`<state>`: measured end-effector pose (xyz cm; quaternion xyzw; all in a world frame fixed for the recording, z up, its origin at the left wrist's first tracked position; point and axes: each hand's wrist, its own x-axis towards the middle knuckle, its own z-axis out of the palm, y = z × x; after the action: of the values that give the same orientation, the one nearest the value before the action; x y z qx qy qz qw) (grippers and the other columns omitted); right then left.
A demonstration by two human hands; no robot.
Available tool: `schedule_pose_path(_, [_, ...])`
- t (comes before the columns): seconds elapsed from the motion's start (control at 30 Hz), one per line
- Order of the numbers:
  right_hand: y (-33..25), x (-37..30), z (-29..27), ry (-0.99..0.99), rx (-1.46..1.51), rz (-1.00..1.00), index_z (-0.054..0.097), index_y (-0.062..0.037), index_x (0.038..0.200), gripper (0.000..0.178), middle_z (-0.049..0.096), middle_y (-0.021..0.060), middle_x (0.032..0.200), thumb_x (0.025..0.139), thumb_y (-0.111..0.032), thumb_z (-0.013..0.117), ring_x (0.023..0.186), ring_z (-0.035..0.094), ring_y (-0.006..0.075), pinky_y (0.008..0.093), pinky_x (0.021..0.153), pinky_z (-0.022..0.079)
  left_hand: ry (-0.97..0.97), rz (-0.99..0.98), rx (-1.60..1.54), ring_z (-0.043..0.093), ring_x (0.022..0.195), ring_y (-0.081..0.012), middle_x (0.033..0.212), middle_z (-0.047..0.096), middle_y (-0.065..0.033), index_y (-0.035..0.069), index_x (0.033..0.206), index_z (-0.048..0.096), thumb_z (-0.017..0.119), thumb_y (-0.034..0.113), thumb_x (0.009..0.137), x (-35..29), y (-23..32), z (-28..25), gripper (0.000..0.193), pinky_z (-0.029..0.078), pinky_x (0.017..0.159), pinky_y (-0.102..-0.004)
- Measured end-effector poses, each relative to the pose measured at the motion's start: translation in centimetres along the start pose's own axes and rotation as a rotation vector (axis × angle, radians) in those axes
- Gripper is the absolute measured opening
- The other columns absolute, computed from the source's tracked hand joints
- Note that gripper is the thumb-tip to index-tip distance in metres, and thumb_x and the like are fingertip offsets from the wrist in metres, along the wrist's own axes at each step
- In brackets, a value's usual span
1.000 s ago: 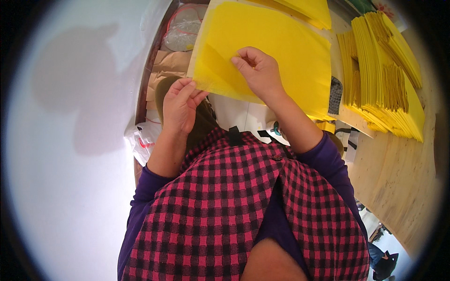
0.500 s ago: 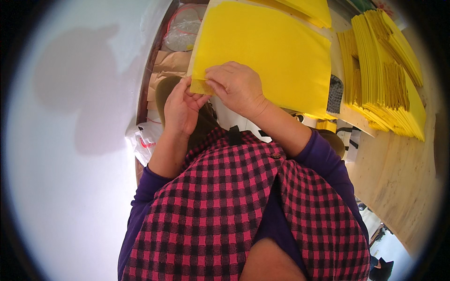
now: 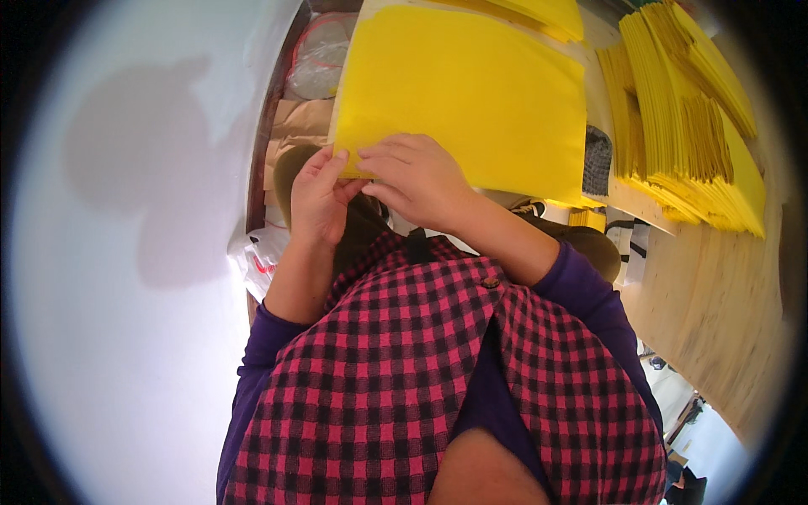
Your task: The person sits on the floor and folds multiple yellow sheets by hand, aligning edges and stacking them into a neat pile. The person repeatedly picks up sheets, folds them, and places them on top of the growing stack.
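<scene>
A large yellow sheet [image 3: 471,93], thin like fabric or paper, lies in front of me over my lap and the table edge. At its near left corner my left hand [image 3: 316,200] is closed, the thumb on top and fingers under the edge. My right hand [image 3: 423,187] is just right of that corner, palm down, its fingers stretched out over the sheet's near edge. The right thumb sits apart, below the edge. Part of the corner between the hands is hidden by the fingers.
Folded yellow sheets [image 3: 682,118] stand in thick stacks on the wooden table [image 3: 707,311] at the right. More yellow sheets [image 3: 539,15] lie at the far side. To the left are brown paper [image 3: 299,124], a clear plastic bag [image 3: 320,71] and a white wall [image 3: 118,353].
The darker folded strip at the near left corner no longer shows. My left thumb has come onto the edge, and my right hand has moved slightly down, its fingers straighter.
</scene>
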<state>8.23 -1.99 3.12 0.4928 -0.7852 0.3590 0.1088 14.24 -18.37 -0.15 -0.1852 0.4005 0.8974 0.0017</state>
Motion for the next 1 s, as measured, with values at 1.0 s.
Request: schedule_pose_path(1.0, [3.2,-14.9,-9.8,1.022,1.533,1.172,0.049,0.001,0.12,0.042,0.06,0.0181,0.114,0.096,-0.034,0.049,0.107,0.058,0.0304,0.0415,0.094,0.047,0.015,0.117,0.168,0.058,0.106,-0.0228,0.116,0.057,-0.0152,-0.008,0.122,0.046,0.047,0.004,0.092,0.5,4.8,5.3,0.032,0.049,0.091,-0.0341])
